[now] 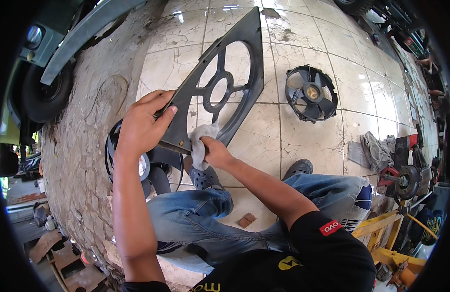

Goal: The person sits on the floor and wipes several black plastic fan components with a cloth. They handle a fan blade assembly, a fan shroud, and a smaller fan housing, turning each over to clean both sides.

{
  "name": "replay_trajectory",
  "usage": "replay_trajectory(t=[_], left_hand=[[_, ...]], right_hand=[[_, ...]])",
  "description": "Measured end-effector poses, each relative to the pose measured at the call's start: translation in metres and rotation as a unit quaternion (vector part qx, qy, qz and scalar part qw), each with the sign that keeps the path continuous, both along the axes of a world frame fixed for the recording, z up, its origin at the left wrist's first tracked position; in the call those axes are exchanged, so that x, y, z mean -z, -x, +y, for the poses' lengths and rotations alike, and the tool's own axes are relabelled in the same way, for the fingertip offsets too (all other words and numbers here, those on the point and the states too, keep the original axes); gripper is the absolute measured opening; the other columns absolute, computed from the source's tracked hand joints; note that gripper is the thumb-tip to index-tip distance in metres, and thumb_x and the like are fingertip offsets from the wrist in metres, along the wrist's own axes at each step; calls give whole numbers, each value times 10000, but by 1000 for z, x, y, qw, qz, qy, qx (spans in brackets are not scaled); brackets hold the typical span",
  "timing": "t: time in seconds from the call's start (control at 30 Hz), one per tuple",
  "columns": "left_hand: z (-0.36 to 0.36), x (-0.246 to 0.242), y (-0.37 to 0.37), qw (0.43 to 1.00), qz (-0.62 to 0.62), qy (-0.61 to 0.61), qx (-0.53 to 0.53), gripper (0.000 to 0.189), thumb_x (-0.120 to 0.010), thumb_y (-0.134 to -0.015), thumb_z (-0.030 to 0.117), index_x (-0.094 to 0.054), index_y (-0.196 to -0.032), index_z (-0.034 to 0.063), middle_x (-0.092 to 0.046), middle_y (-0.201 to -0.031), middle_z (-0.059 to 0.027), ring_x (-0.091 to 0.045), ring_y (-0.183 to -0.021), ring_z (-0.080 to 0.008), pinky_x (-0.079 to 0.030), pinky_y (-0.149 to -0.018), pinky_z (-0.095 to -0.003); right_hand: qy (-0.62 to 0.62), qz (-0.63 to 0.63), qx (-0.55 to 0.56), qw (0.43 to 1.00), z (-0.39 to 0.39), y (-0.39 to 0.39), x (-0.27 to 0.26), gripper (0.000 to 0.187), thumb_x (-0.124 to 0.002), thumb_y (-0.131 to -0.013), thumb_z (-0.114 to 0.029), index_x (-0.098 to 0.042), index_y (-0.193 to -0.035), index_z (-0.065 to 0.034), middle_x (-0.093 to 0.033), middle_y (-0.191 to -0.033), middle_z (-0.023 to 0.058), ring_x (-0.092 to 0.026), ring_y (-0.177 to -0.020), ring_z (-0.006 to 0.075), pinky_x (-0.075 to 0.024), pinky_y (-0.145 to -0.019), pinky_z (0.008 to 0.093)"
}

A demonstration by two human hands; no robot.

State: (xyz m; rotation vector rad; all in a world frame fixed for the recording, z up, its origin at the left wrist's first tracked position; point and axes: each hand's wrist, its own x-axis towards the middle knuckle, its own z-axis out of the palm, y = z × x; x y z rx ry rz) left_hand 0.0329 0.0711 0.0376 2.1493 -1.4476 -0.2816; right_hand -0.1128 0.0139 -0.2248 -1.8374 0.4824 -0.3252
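A black radiator fan shroud (174,126) with a large round opening and a spoked centre ring is held up tilted before me. My left hand (144,116) grips its left edge, the thumb on the face and the fingers around the rim. In my right hand (214,150) is a bunched grey-white rag (201,140), pressed against the shroud's lower part. Beneath my left forearm a larger black-bladed fan (161,180) is partly hidden. Farther right on the tiles lies a smaller round electric fan (312,93) in a black ring frame.
Cracked white tiles (243,169) meet rough stone paving (79,153) on the left. A vehicle wheel (48,91) and curved metal bumper (82,34) stand upper left. Grey cloths (378,148) lie right, near a yellow metal frame (378,228). A brown block (247,220) sits between my legs.
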Motion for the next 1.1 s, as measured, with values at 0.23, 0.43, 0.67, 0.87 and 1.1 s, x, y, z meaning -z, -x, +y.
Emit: replay_trajectory(t=[0.23,0.43,0.67,0.87,1.1], left_hand=[[3,7,-4,999,10,-3,-42,356,-671,-895,188,-664,-1200,4,-682,-1164,-133,-670,-1014,-319,-505,-882,-348],[1,1,1,998,13,-31,-54,347,-685,-872,118,-666,-1198,1,-676,-1181,-158,-670,-1010,-317,-511,-867,-337],[-5,3,1,999,40,-25,-5,367,-685,-832,-9,-652,-1193,-63,-663,-1180,-193,-669,-1005,-256,-511,-862,-315],[1,-2,5,995,58,-47,-64,384,-681,-847,3,-649,-1227,-40,-654,-1209,-174,-652,-1028,-230,-505,-868,-299],[-4,1,10,996,44,-35,-62,368,-679,-859,26,-651,-1220,-38,-660,-1205,-181,-662,-1029,-255,-507,-875,-316]], right_hand=[[186,92,-14,978,-8,16,80,320,-616,-794,-66,-636,-1113,-76,-622,-1213,128,-572,-1143,376,-480,-972,434],[277,171,-93,941,-76,28,133,283,-540,-850,-87,-656,-1108,-99,-625,-1198,112,-556,-1191,332,-490,-962,413],[309,224,147,912,-214,27,159,252,-539,-895,-163,-662,-1110,-114,-588,-1259,105,-561,-1166,327,-497,-937,434],[352,216,124,902,-224,9,124,327,-522,-935,-207,-619,-1194,-34,-574,-1246,183,-580,-1067,369,-488,-915,475],[209,109,160,959,-32,15,157,332,-554,-795,-17,-656,-1111,3,-574,-1202,209,-556,-1067,416,-479,-941,468]])
